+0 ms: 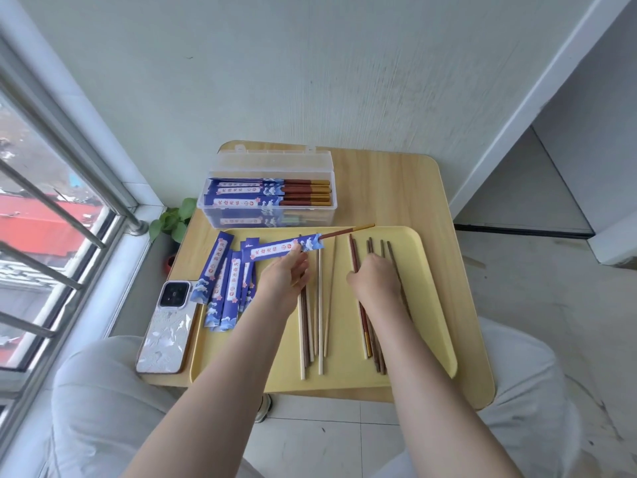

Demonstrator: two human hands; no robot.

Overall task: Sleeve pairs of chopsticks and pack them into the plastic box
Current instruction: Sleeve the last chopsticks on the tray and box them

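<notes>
One sleeved pair pinched in my left hand could slide out; right hand fingers curl onto loose chopsticks.

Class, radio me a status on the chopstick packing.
Left hand holds sleeved pair. Right hand grips loose chopsticks. Plastic box open, path clear.

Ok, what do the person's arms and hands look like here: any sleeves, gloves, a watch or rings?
Both arms are bare as far up as the frame shows, with no sleeves in view. The left hand and right hand wear no gloves; no watch, bracelet or ring shows. Light grey trousers cover the legs.
</notes>
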